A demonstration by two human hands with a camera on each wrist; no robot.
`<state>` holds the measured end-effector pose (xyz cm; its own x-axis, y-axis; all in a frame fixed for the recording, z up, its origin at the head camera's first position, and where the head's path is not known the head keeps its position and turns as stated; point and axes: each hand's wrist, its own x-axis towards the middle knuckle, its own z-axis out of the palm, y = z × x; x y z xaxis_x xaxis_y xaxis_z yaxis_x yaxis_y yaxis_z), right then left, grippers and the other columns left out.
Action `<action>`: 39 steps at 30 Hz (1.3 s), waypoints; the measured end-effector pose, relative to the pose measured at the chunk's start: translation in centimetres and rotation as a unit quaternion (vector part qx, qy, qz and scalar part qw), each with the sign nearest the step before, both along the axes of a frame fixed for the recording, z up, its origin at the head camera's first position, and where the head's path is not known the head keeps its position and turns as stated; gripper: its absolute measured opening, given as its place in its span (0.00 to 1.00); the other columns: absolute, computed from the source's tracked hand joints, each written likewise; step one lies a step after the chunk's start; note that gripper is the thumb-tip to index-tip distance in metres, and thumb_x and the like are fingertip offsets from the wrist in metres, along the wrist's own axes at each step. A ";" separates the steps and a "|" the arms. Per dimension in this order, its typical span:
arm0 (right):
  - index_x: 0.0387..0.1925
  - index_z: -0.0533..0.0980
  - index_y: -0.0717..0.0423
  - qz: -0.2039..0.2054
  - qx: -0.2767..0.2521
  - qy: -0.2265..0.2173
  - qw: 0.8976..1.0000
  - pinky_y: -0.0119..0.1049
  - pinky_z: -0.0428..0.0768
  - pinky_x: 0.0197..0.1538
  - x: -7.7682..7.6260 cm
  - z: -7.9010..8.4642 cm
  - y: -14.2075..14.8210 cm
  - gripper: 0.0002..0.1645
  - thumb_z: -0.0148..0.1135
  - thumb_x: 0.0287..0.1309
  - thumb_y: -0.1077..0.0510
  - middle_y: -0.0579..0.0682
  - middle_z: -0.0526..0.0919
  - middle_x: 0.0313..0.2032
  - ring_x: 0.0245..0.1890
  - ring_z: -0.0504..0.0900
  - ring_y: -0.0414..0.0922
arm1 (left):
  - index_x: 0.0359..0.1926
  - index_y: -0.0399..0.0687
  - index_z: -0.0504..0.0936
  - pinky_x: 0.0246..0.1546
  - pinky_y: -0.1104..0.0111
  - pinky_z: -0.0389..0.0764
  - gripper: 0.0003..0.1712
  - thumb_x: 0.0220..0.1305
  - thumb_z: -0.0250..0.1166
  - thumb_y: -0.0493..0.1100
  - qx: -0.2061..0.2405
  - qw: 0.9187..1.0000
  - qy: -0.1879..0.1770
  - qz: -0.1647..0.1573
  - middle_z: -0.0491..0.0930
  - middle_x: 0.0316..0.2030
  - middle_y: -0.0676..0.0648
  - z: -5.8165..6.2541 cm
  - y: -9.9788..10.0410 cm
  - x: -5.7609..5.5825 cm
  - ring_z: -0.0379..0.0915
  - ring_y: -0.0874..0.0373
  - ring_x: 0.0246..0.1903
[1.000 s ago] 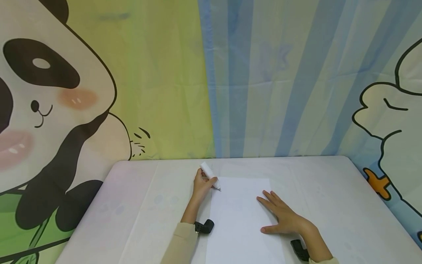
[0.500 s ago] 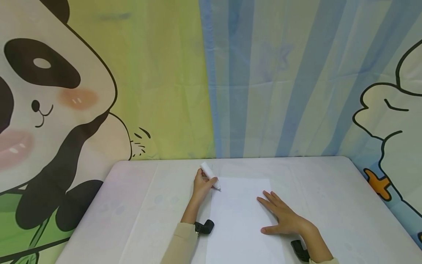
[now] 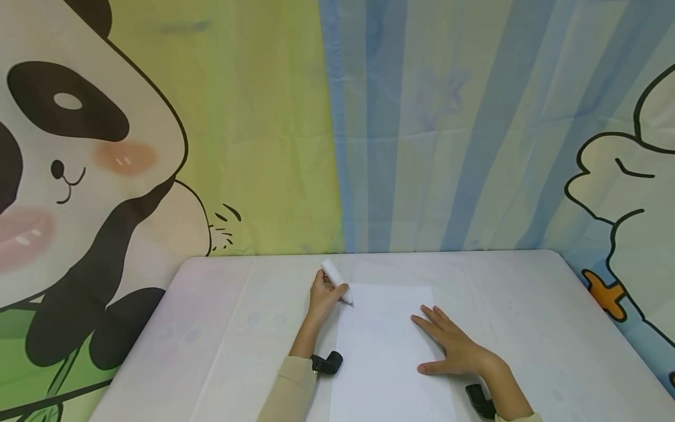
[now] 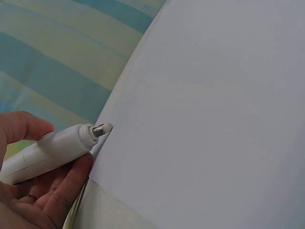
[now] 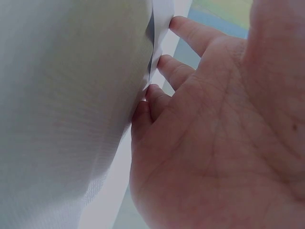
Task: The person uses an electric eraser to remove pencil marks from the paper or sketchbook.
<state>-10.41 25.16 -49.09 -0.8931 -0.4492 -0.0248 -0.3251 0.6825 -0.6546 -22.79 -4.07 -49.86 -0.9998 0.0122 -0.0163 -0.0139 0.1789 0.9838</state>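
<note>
My left hand (image 3: 321, 302) grips a white electric eraser (image 4: 57, 149), thumb on one side and fingers on the other. Its slotted metal collet holds a short pale tip, seen close in the left wrist view. That tip is at the paper's upper left corner area, on or just over the surface. The plain white sheet of paper (image 3: 387, 346) lies lengthwise before me. Across from it, my right hand (image 3: 457, 350) rests with spread fingers on the sheet's right edge. In the right wrist view its fingertips (image 5: 177, 23) touch the surface; the palm faces the camera.
A pale cloth covers the table (image 3: 253, 340), whose far edge meets a printed curtain (image 3: 411, 129). A cartoon panda (image 3: 68, 176) fills the left side. Black wrist cameras (image 3: 328, 362) sit on both wrists.
</note>
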 end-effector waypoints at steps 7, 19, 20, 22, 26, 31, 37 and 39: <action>0.72 0.58 0.55 0.000 0.002 0.001 1.000 0.78 0.51 0.61 0.0 0.0 0.0 0.58 0.75 0.45 0.39 0.67 0.49 0.73 0.70 0.42 0.73 | 0.59 0.28 0.64 0.34 0.59 0.85 0.30 0.57 0.64 0.31 0.004 1.000 0.007 0.000 0.72 0.41 0.36 3.3 0.3 2.0 0.74 0.54 0.34; 0.72 0.58 0.55 -0.003 0.002 0.002 1.000 0.78 0.51 0.61 0.1 0.0 0.0 0.58 0.75 0.44 0.39 0.67 0.50 0.73 0.70 0.42 0.72 | 0.61 0.35 0.65 0.31 0.64 0.83 0.32 0.57 0.68 0.36 0.009 1.000 -0.005 0.006 0.72 0.44 0.39 -0.7 0.0 -0.3 0.75 0.55 0.34; 0.72 0.58 0.56 -0.002 0.002 0.002 1.000 0.78 0.51 0.61 0.1 0.0 0.0 0.58 0.75 0.44 0.39 0.67 0.50 0.73 0.70 0.42 0.72 | 0.60 0.35 0.66 0.31 0.65 0.83 0.32 0.57 0.68 0.36 0.008 1.000 -0.005 0.005 0.72 0.43 0.39 -0.7 0.0 -0.3 0.75 0.55 0.34; 0.72 0.58 0.55 -0.002 0.002 0.003 1.000 0.78 0.51 0.61 0.1 0.0 0.0 0.58 0.75 0.45 0.39 0.67 0.50 0.73 0.70 0.42 0.72 | 0.60 0.35 0.66 0.30 0.66 0.82 0.32 0.56 0.68 0.36 0.008 1.000 -0.005 0.004 0.72 0.43 0.39 -0.8 0.0 -0.3 0.75 0.55 0.33; 0.72 0.58 0.56 0.003 0.000 0.012 1.000 0.79 0.52 0.60 0.1 0.2 0.0 0.58 0.75 0.45 0.40 0.69 0.50 0.72 0.70 0.42 0.73 | 0.60 0.34 0.65 0.31 0.66 0.83 0.32 0.56 0.67 0.36 0.010 1.000 -0.003 0.000 0.71 0.43 0.39 -0.8 -0.1 -0.4 0.75 0.55 0.34; 0.72 0.58 0.56 0.003 -0.002 0.011 1.000 0.78 0.52 0.61 0.0 0.3 0.0 0.58 0.75 0.45 0.39 0.69 0.50 0.72 0.70 0.42 0.73 | 0.60 0.33 0.65 0.31 0.67 0.83 0.33 0.56 0.67 0.36 0.010 1.000 -0.004 -0.004 0.72 0.43 0.38 -0.8 -0.1 -0.5 0.76 0.54 0.35; 0.72 0.58 0.54 0.005 0.002 0.013 1.000 0.78 0.52 0.61 0.0 0.2 0.0 0.58 0.75 0.45 0.40 0.68 0.50 0.72 0.70 0.42 0.72 | 0.61 0.33 0.65 0.31 0.67 0.83 0.33 0.56 0.67 0.36 0.012 1.000 -0.009 -0.006 0.72 0.44 0.37 -0.9 -0.1 -0.6 0.76 0.54 0.35; 0.73 0.58 0.54 0.005 0.003 0.012 1.000 0.78 0.51 0.61 0.0 0.3 -0.1 0.58 0.75 0.45 0.40 0.68 0.49 0.73 0.70 0.42 0.72 | 0.61 0.33 0.65 0.31 0.67 0.83 0.33 0.56 0.67 0.36 0.014 1.000 -0.009 -0.008 0.72 0.44 0.37 -0.9 -0.2 -0.5 0.76 0.54 0.35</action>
<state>-10.41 25.11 -48.82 -0.8892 -0.4575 -0.0057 -0.3472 0.6828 -0.6428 -23.33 -4.23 -50.77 -0.9990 0.0291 -0.0327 -0.0280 0.1509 0.9882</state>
